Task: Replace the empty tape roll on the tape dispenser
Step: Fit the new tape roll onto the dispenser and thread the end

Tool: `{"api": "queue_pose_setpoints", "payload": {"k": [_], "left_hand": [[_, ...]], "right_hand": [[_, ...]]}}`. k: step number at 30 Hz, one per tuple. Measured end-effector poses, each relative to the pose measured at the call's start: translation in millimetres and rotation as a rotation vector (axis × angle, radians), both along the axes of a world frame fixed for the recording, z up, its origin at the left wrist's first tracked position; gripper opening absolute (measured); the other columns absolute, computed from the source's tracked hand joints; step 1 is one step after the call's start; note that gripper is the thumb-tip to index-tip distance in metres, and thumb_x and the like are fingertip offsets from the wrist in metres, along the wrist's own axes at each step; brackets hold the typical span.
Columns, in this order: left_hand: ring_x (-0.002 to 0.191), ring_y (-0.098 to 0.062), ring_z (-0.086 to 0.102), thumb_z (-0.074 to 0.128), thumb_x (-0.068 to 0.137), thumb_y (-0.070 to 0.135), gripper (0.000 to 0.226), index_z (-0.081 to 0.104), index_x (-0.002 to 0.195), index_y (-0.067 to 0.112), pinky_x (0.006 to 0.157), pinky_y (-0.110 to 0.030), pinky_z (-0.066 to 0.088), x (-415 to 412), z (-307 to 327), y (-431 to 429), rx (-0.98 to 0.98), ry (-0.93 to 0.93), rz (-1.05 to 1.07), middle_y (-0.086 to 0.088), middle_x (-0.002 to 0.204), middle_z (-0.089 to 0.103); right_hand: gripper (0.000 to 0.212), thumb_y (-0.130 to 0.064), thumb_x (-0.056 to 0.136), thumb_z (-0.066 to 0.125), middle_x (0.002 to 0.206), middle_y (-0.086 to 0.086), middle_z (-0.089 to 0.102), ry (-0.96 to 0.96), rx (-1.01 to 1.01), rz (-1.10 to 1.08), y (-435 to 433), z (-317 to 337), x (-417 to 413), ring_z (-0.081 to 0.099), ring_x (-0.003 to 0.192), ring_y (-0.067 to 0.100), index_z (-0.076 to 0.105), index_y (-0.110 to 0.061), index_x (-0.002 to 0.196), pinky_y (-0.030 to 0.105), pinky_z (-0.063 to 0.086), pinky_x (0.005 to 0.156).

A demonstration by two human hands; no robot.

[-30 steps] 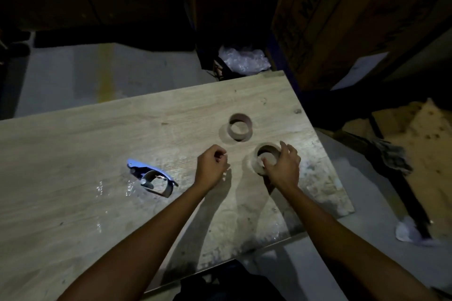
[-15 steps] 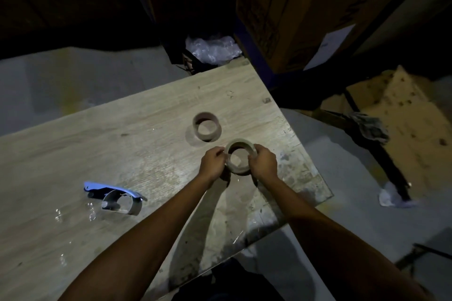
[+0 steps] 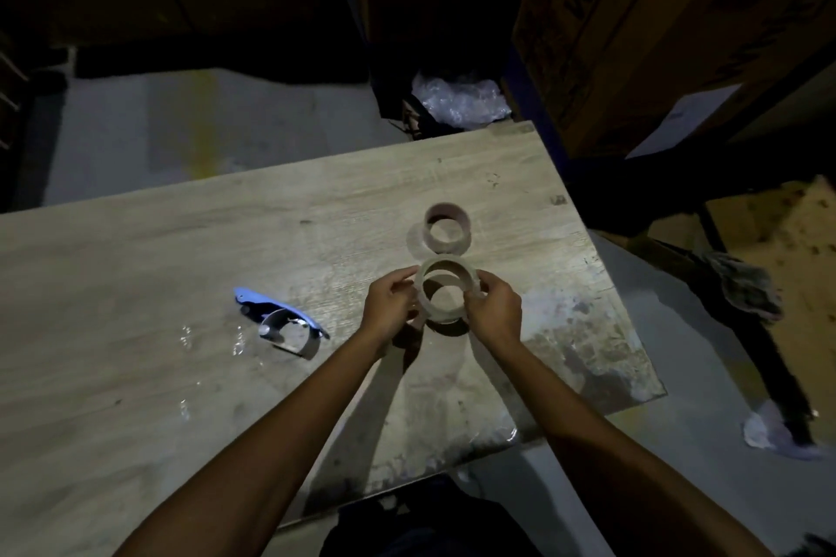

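Two tape rolls in play. One roll (image 3: 445, 261) is up off the wooden table (image 3: 181, 240), held between both hands near the table's right end, its hole facing the camera. The left hand (image 3: 389, 303) pinches its left edge with curled fingers and thumb, and the right hand (image 3: 495, 310) grips the right edge the same way, fingertips wrapped over the rim. Its shadow falls on the table just beneath.

The second roll (image 3: 445, 247), thinner-walled and pinkish, lies flat on the table just beyond the held one. The two are close but not touching.

One tape dispenser (image 3: 280, 319) with a blue handle and a curved metal loop lies on its side, well to the left of the hands. A few shiny scraps glint on the table beside it.

Further out, one big cardboard box (image 3: 633, 36) with dark lettering looms past the table's far right corner; what it holds cannot be told. One bunch of crumpled clear plastic (image 3: 461, 97) sits in a dark gap beyond the far edge, though what holds it is too dark to tell. One rag (image 3: 746, 285) lies off to the right.
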State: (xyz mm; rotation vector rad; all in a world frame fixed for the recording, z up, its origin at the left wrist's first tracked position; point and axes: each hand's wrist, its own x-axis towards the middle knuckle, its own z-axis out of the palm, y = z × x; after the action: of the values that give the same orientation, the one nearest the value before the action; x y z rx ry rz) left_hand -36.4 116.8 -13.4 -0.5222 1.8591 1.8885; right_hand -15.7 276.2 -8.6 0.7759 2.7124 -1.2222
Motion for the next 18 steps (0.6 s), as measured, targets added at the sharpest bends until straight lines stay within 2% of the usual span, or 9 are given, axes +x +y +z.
{"api": "queue_pose_setpoints", "payload": {"k": [3, 6, 9, 12, 15, 18], "left_hand": [[0.098, -0.031, 0.071, 0.055, 0.095, 0.006, 0.032, 0.068, 0.122, 0.016, 0.086, -0.048, 0.059, 8, 16, -32, 0.065, -0.035, 0.062, -0.009, 0.11, 0.073], [0.097, -0.031, 0.07, 0.056, 0.096, 0.01, 0.029, 0.07, 0.119, 0.017, 0.083, -0.043, 0.058, 20, 27, -65, 0.09, -0.055, 0.14, -0.009, 0.112, 0.072], [0.086, -0.028, 0.068, 0.055, 0.097, 0.014, 0.024, 0.071, 0.115, 0.014, 0.073, -0.038, 0.052, 34, 38, -97, 0.116, -0.054, 0.248, -0.01, 0.102, 0.073], [0.084, -0.029, 0.062, 0.057, 0.095, 0.015, 0.022, 0.071, 0.109, 0.008, 0.062, -0.031, 0.051, 48, 41, -129, 0.134, -0.061, 0.354, -0.014, 0.093, 0.07], [0.084, -0.028, 0.067, 0.06, 0.093, 0.015, 0.018, 0.072, 0.104, 0.007, 0.06, -0.03, 0.054, 64, 43, -156, 0.157, -0.039, 0.408, -0.019, 0.099, 0.072], [0.085, -0.027, 0.071, 0.062, 0.092, 0.013, 0.016, 0.073, 0.103, 0.007, 0.065, -0.03, 0.057, 79, 45, -177, 0.157, -0.014, 0.458, -0.017, 0.101, 0.072]], "right_hand": [[0.03, -0.03, 0.095, 0.058, 0.109, 0.009, 0.073, 0.05, -0.031, 0.069, -25, 11, 2, 0.068, 0.099, 0.026, 0.069, -0.013, 0.119, 0.031, 0.051, 0.078], [0.031, -0.029, 0.093, 0.062, 0.111, 0.007, 0.073, 0.094, -0.093, 0.13, -52, 23, 5, 0.067, 0.101, 0.022, 0.069, -0.013, 0.118, 0.027, 0.049, 0.079], [0.038, -0.042, 0.088, 0.064, 0.109, 0.004, 0.072, 0.083, -0.19, 0.201, -81, 33, 10, 0.067, 0.098, 0.019, 0.068, -0.018, 0.117, 0.039, 0.057, 0.084], [0.063, -0.064, 0.078, 0.063, 0.111, -0.004, 0.068, 0.035, -0.261, 0.341, -107, 39, 17, 0.066, 0.099, 0.017, 0.06, -0.027, 0.128, 0.048, 0.058, 0.082], [0.078, -0.06, 0.076, 0.072, 0.119, -0.011, 0.058, 0.044, -0.194, 0.542, -133, 45, 24, 0.058, 0.109, 0.011, 0.046, -0.03, 0.142, 0.036, 0.054, 0.087], [0.068, -0.058, 0.073, 0.076, 0.114, -0.01, 0.066, 0.095, -0.085, 0.707, -159, 45, 32, 0.064, 0.097, 0.01, 0.055, -0.037, 0.133, 0.032, 0.054, 0.079]]}}
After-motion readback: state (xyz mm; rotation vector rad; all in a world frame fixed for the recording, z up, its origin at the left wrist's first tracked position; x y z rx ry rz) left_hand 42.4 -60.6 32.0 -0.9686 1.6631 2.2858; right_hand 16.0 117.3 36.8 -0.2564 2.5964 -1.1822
